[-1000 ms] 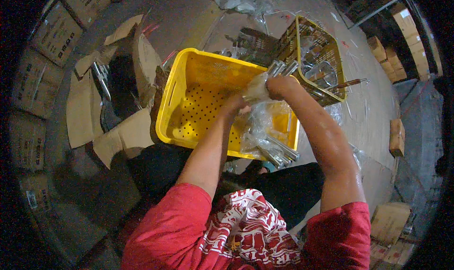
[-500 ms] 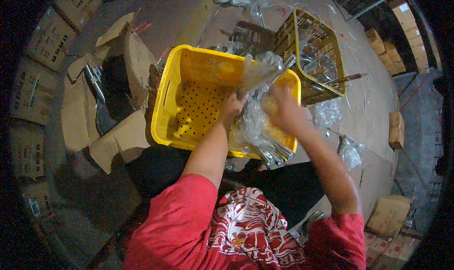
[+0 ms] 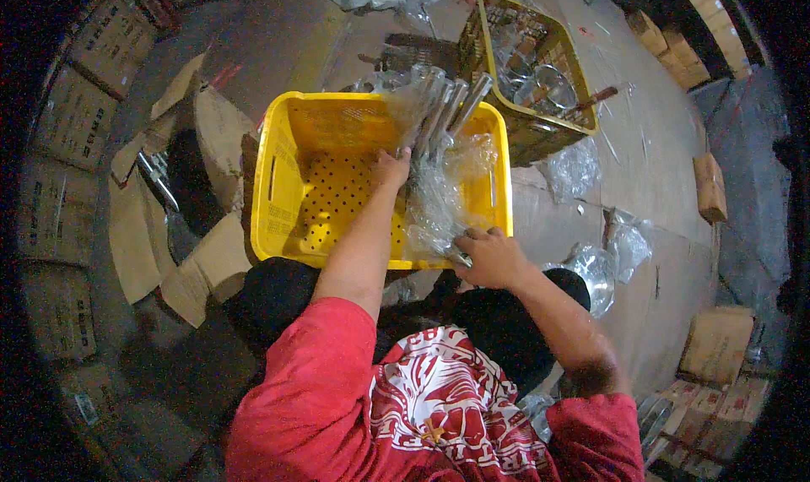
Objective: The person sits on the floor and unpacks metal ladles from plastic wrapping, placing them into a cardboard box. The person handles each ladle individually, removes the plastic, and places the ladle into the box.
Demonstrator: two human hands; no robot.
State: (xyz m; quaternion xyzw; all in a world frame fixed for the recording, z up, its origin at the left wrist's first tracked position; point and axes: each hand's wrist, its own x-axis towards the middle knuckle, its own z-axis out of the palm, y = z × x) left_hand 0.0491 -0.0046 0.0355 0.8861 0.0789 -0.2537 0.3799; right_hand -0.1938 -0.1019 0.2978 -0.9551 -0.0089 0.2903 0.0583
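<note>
Fingers (image 3: 469, 235) of the right hand (image 3: 496, 258), just right of the frame's centre, curl narrowly onto the lower end of the clear plastic wrap (image 3: 434, 199). Those of the left hand (image 3: 390, 171), near the middle, are partly hidden by the bundle; I cannot tell how tightly they close. Wrapped metal tubes (image 3: 471, 106) sit above centre, their long axis slanting up and rightward, bare ends pointing to the upper right. Beneath is a yellow crate (image 3: 329, 115); a darker crate (image 3: 531, 140) stands upper right, an open cardboard box (image 3: 221, 136) left.
</note>
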